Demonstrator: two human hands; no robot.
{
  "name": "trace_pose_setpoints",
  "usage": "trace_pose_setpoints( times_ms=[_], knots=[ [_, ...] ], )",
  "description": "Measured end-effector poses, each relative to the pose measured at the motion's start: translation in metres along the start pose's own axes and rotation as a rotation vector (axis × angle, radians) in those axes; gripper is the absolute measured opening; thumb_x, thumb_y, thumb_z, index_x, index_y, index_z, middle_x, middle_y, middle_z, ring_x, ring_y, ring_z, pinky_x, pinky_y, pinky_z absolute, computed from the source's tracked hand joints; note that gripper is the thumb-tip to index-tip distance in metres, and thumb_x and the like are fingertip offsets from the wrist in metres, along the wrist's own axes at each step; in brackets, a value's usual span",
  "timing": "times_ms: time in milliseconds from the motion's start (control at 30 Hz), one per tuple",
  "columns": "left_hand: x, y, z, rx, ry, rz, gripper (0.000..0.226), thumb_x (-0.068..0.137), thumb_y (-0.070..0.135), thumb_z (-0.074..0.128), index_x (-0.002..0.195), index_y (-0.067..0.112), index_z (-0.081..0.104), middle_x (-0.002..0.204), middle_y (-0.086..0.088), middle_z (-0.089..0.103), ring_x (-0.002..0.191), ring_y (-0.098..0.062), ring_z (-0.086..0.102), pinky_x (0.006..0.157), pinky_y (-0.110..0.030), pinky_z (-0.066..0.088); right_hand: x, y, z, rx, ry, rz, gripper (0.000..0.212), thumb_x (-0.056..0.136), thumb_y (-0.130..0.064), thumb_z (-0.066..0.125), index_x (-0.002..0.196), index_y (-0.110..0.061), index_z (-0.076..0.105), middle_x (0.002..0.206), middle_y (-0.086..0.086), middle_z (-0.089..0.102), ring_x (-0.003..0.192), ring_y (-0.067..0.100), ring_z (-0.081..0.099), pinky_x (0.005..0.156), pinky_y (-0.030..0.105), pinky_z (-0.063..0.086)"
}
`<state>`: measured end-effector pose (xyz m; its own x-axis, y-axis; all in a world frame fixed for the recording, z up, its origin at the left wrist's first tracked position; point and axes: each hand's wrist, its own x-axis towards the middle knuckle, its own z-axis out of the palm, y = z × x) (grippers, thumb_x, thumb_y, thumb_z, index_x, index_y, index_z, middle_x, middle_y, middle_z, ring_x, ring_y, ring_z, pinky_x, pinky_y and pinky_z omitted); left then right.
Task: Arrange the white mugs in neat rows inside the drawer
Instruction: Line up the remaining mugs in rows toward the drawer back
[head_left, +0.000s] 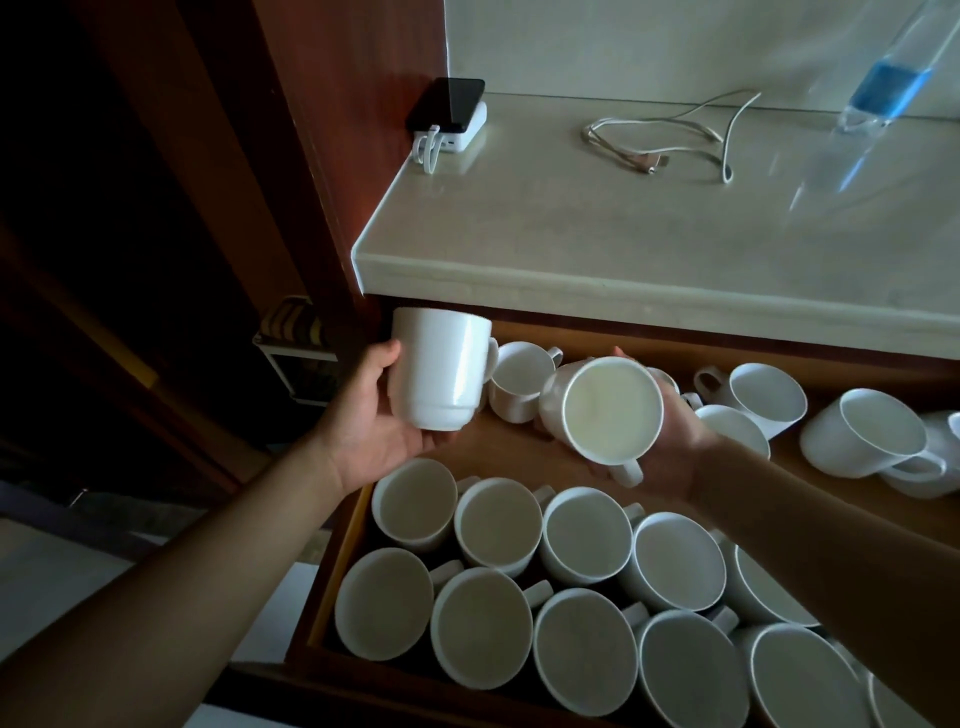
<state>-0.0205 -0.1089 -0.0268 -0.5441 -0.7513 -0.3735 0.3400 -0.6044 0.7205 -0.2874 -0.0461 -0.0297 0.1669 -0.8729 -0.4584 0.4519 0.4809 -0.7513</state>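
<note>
An open wooden drawer (340, 564) holds many white mugs. Two neat rows of upright mugs (582, 535) fill its front part. Loose mugs (862, 441) lie tilted or on their sides at the back right, and one upright mug (519, 382) stands at the back. My left hand (363, 415) grips a white mug (439, 366) upright above the drawer's back left corner. My right hand (675, 441) holds a second white mug (610, 410) tilted, its mouth facing me, handle pointing down, over the bare middle strip of the drawer.
A pale stone countertop (597, 244) overhangs the drawer's back. On it lie a phone on a white power bank (449, 111), a coiled white cable (670, 137) and a clear water bottle (878, 98). A dark wooden panel (322, 156) stands at the left.
</note>
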Motion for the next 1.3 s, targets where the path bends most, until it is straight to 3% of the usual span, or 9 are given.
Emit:
trace_pose_setpoints(
  times_ms=[167,467,733,833,900,1000,1100,1200,1300],
  knots=[
    [0.001,-0.005,0.003,0.039,-0.047,-0.027,0.088,0.065,0.058,0.076,0.135,0.010,0.052,0.117,-0.022,0.065,0.095,-0.035,0.067,0.074,-0.043,0.057,0.000,0.004,-0.003,0.019,0.027,0.065,0.087,0.068,-0.076,0.045,0.123,-0.011,0.064,0.107,0.020,0.064,0.090,0.031,0.065,0.072,0.038,0.054],
    [0.004,-0.009,0.013,0.038,-0.080,0.016,0.110,0.039,0.044,0.096,0.135,0.015,0.051,0.118,-0.016,0.067,0.098,-0.030,0.069,0.073,-0.041,0.059,-0.003,0.007,0.008,-0.016,-0.211,0.098,0.080,0.037,-0.072,0.083,0.101,-0.024,0.076,0.092,0.010,0.067,0.076,0.021,0.065,0.046,0.020,0.049],
    [0.007,-0.009,0.014,0.007,-0.045,0.040,0.102,0.036,0.045,0.096,0.126,0.017,0.058,0.112,-0.014,0.070,0.099,-0.028,0.068,0.081,-0.041,0.059,-0.003,0.003,0.008,0.103,-0.084,0.119,0.062,0.065,-0.069,0.063,0.098,-0.018,0.076,0.094,0.021,0.068,0.075,0.037,0.069,0.039,0.027,0.052],
    [0.006,-0.007,0.014,0.016,-0.011,0.035,0.101,0.031,0.047,0.096,0.121,0.019,0.060,0.105,-0.011,0.073,0.095,-0.026,0.070,0.073,-0.036,0.060,-0.006,0.000,0.003,0.094,-0.074,0.167,0.075,0.068,-0.076,0.048,0.101,-0.016,0.076,0.102,0.025,0.068,0.083,0.043,0.070,0.048,0.039,0.058],
    [0.006,-0.004,0.015,0.024,0.009,0.033,0.104,0.026,0.047,0.097,0.119,0.019,0.060,0.105,-0.010,0.074,0.094,-0.026,0.072,0.069,-0.036,0.060,-0.007,0.000,0.002,0.024,-0.127,0.168,0.078,0.052,-0.073,0.070,0.102,-0.014,0.076,0.102,0.024,0.068,0.086,0.042,0.070,0.062,0.045,0.060],
    [0.008,0.003,0.016,0.096,0.055,0.053,0.103,0.021,0.048,0.098,0.114,0.022,0.062,0.102,-0.005,0.076,0.092,-0.022,0.073,0.065,-0.035,0.060,-0.006,0.000,0.003,-0.045,-0.054,0.179,0.068,0.048,-0.030,0.085,0.108,-0.004,0.064,0.093,0.023,0.069,0.090,0.041,0.066,0.100,0.055,0.041],
    [0.011,0.006,0.016,0.394,0.098,0.142,0.073,0.043,0.043,0.090,0.109,0.031,0.061,0.093,0.009,0.075,0.094,-0.016,0.069,0.065,-0.030,0.058,-0.003,-0.006,0.010,-0.128,0.127,0.206,0.029,0.082,-0.018,0.052,0.107,-0.004,0.056,0.085,0.019,0.066,0.078,0.034,0.066,0.080,0.048,0.055],
    [0.015,0.010,0.019,0.699,0.110,0.203,0.071,0.046,0.044,0.080,0.112,0.032,0.058,0.104,0.007,0.071,0.098,-0.011,0.066,0.076,-0.029,0.053,-0.002,-0.012,0.013,-0.323,0.197,0.227,0.024,0.090,-0.019,0.047,0.112,-0.009,0.053,0.094,0.019,0.063,0.063,0.030,0.068,0.048,0.027,0.052],
    [0.021,0.013,0.019,1.012,0.109,0.214,0.075,0.059,0.027,0.089,0.121,0.031,0.048,0.112,0.006,0.060,0.102,-0.009,0.060,0.078,-0.026,0.050,0.000,-0.012,0.016,-0.583,0.216,0.265,0.034,0.094,-0.031,0.050,0.121,-0.011,0.051,0.093,0.016,0.070,0.064,0.026,0.068,0.045,0.022,0.046]
  ],
)
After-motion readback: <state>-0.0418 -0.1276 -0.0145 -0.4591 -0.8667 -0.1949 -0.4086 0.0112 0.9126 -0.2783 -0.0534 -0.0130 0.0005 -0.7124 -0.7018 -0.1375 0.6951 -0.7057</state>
